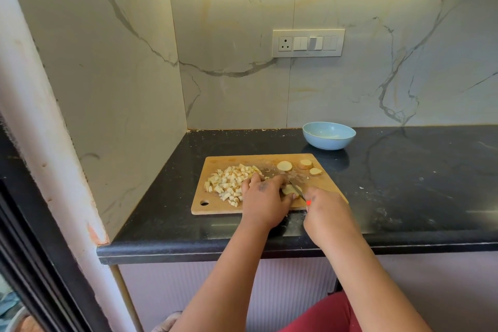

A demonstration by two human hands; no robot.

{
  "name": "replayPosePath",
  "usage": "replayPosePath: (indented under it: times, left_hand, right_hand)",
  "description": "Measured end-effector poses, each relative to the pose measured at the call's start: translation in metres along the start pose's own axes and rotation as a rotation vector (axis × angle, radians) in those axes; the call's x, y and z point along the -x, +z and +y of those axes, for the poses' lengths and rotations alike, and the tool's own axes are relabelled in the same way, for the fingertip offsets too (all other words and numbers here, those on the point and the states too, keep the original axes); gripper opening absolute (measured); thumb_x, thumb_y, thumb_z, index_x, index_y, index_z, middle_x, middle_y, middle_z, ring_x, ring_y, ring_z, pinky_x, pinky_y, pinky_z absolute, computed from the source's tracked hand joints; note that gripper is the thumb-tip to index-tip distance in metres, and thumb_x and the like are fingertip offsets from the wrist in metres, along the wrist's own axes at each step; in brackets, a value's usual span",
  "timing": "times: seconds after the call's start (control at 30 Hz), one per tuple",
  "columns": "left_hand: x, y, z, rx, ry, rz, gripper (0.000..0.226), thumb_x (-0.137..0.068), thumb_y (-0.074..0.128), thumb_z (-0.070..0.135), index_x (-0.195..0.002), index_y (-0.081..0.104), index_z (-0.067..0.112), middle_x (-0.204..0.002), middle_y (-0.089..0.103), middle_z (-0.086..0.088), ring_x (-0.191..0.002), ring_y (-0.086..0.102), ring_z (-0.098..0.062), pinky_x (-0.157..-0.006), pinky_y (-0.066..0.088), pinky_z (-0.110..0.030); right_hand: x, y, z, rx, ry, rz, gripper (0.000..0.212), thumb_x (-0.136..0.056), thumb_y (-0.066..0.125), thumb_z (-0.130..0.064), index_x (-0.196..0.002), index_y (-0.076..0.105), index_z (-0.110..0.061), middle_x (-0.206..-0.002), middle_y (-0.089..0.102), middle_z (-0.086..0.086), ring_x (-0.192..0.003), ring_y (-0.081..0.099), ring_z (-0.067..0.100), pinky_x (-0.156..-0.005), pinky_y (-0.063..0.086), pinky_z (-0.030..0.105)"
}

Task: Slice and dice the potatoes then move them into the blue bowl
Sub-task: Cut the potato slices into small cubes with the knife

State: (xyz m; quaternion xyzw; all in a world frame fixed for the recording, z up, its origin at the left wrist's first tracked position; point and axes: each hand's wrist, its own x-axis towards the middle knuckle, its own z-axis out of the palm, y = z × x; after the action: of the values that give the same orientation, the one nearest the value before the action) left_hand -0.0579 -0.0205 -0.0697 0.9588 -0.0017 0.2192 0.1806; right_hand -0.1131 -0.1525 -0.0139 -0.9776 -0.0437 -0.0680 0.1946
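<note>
Diced potato [231, 180]: heap of small pale-yellow cubes with some tan skin edges, spread over the 9 o'clock half of the cutting board [213, 207].

Potato slices [284, 166]: three round discs, cream faces up with brown skin rims, lying flat and apart from one another at the board's 1 o'clock corner.

Potato piece [289, 190]: pale slice lying flat near the board's 6 o'clock edge, partly hidden; a knife blade [296, 188] rests across it.

Blue bowl [329, 135]: light blue, round, upright, with nothing visible inside. It stands on the black desk at 1 o'clock from the board, just beyond its far corner.
</note>
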Motion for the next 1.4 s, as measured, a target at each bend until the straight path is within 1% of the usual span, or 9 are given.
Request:
replayPosePath:
  times: [0.2,0.3,0.4,0.47,0.73,0.87,1.1,1.23,1.4]
  left_hand:
    - [-0.001,-0.002,0.0,0.012,-0.009,-0.021,0.039,-0.092,0.05,0.058,-0.119,0.057,0.03,-0.114,0.065,0.009,-0.118,0.041,-0.023,-0.109,0.019,-0.043]
    - [0.0,-0.002,0.0,0.026,-0.008,-0.02,0.038,-0.093,0.051,0.057,-0.12,0.057,0.031,-0.115,0.064,0.011,-0.118,0.041,-0.023,-0.109,0.021,-0.042]
    - [-0.001,-0.004,-0.001,0.07,-0.024,-0.015,0.037,-0.092,0.054,0.056,-0.118,0.059,0.031,-0.113,0.065,0.013,-0.119,0.042,-0.021,-0.109,0.023,-0.041]
    - [-0.001,-0.003,-0.002,0.092,-0.037,0.003,0.035,-0.09,0.057,0.055,-0.114,0.061,0.03,-0.11,0.067,0.013,-0.118,0.043,-0.02,-0.109,0.024,-0.041]
    - [-0.001,-0.003,-0.001,0.11,-0.042,0.038,0.035,-0.089,0.06,0.053,-0.115,0.063,0.03,-0.107,0.069,0.015,-0.118,0.044,-0.018,-0.105,0.029,-0.039]
    - [-0.002,-0.002,-0.002,0.104,-0.042,0.038,0.036,-0.088,0.06,0.053,-0.115,0.063,0.03,-0.107,0.068,0.015,-0.118,0.045,-0.018,-0.106,0.029,-0.039]
    - [-0.001,-0.003,-0.002,0.112,-0.036,0.039,0.035,-0.089,0.061,0.053,-0.116,0.063,0.031,-0.108,0.068,0.015,-0.118,0.044,-0.018,-0.104,0.028,-0.038]
    - [-0.001,-0.003,-0.002,0.119,-0.033,0.046,0.034,-0.089,0.061,0.053,-0.116,0.063,0.031,-0.108,0.069,0.014,-0.116,0.044,-0.018,-0.101,0.028,-0.036]
    - [-0.001,-0.002,-0.003,0.129,-0.042,0.04,0.034,-0.089,0.061,0.052,-0.116,0.062,0.032,-0.106,0.068,0.015,-0.117,0.044,-0.018,-0.104,0.028,-0.038]
  right_hand:
    - [0.02,-0.018,0.032,-0.04,0.002,0.005,0.02,-0.087,0.055,-0.007,-0.087,0.061,-0.026,-0.082,0.056,-0.001,-0.067,0.056,0.017,-0.056,0.047,0.027]
    - [0.024,-0.028,0.043,-0.124,-0.041,0.046,0.017,-0.091,0.057,-0.015,-0.087,0.064,-0.029,-0.081,0.059,-0.003,-0.06,0.053,0.011,-0.047,0.038,0.021]
    - [0.026,-0.025,0.043,-0.264,-0.088,0.212,0.012,-0.094,0.056,-0.017,-0.091,0.065,-0.025,-0.07,0.055,-0.006,-0.054,0.048,0.007,-0.043,0.029,0.016]
    - [0.025,-0.015,0.039,-0.288,-0.095,0.249,0.011,-0.094,0.056,-0.017,-0.094,0.064,-0.025,-0.067,0.052,-0.009,-0.054,0.048,0.006,-0.042,0.027,0.014]
    - [0.017,0.017,0.036,-0.311,-0.097,0.214,0.011,-0.095,0.055,-0.016,-0.099,0.062,-0.022,-0.072,0.051,-0.01,-0.062,0.052,0.006,-0.048,0.038,0.019]
    - [0.016,0.017,0.034,-0.273,-0.11,0.2,0.012,-0.096,0.054,-0.016,-0.101,0.062,-0.024,-0.073,0.051,-0.009,-0.062,0.05,0.005,-0.047,0.033,0.014]
    - [0.009,0.017,0.03,-0.257,-0.072,0.151,0.012,-0.096,0.052,-0.017,-0.097,0.056,-0.028,-0.07,0.049,-0.01,-0.059,0.047,0.005,-0.044,0.026,0.017]
    - [0.007,0.018,0.029,-0.253,-0.073,0.16,0.01,-0.097,0.051,-0.018,-0.1,0.058,-0.024,-0.069,0.047,-0.009,-0.058,0.045,0.005,-0.044,0.024,0.018]
    - [0.008,0.021,0.029,-0.26,-0.097,0.176,0.009,-0.098,0.05,-0.02,-0.099,0.059,-0.022,-0.078,0.058,-0.001,-0.064,0.052,0.01,-0.049,0.038,0.023]
